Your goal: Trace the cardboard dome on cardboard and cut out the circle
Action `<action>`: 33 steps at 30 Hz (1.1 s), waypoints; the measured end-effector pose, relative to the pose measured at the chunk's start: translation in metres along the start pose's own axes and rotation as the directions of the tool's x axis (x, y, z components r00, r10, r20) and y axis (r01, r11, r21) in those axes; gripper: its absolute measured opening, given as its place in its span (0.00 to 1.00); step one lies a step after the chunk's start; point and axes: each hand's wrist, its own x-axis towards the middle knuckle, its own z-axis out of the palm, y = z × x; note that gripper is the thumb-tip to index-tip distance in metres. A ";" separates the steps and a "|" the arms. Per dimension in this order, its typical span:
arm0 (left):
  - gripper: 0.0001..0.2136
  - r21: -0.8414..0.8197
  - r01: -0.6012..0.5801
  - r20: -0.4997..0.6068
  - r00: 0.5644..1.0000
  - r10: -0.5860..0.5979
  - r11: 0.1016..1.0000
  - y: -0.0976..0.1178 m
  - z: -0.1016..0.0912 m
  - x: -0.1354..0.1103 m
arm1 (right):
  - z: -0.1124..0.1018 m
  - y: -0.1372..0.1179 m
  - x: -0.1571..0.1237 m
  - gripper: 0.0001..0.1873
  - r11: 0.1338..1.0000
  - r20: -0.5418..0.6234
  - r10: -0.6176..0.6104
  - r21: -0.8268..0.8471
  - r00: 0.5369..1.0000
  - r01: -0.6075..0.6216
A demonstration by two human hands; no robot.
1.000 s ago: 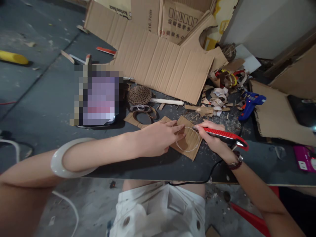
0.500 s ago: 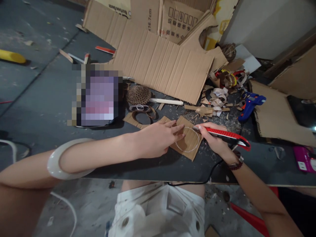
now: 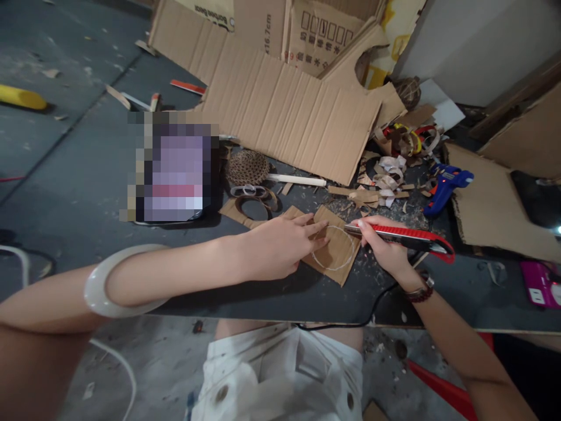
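Note:
A small cardboard piece [image 3: 335, 266] with a whitish circle outlined on it lies near the table's front edge. Spread fingers of my left hand [image 3: 280, 248] press flat on its left part. My right hand [image 3: 388, 248] is closed round a red and black utility knife [image 3: 407, 237]. The knife's tip is at the upper right of the circle, and its handle points off to the right. Just beyond my left hand lie a curled cardboard strip [image 3: 254, 207] and a round corrugated cardboard disc [image 3: 246, 168] beside a white stick [image 3: 298, 180].
A large cardboard sheet [image 3: 280, 111] leans across the back. Paper scraps [image 3: 388, 175] and a blue glue gun [image 3: 449, 187] are at the right. A blurred-out screen [image 3: 175, 175] stands at the left. A black cable [image 3: 372, 310] runs along the front edge.
The utility knife in my right hand has swung to a flatter angle, its handle end shifting right and slightly up. My left hand and the cardboard piece have stayed in place.

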 end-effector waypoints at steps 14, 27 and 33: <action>0.30 -0.006 0.006 0.023 1.000 -0.006 1.000 -0.001 -0.001 0.001 | -0.002 -0.009 0.000 0.11 0.985 0.047 -0.130 -0.112 0.990 0.134; 0.30 0.023 0.008 0.044 0.999 -0.009 1.000 0.000 -0.003 0.001 | 0.001 0.002 0.003 0.14 1.000 0.065 0.018 -0.021 0.998 -0.017; 0.29 -0.005 0.002 0.004 1.000 -0.002 1.000 0.000 -0.001 0.000 | 0.005 0.006 0.004 0.14 0.991 0.033 0.088 0.097 0.996 -0.091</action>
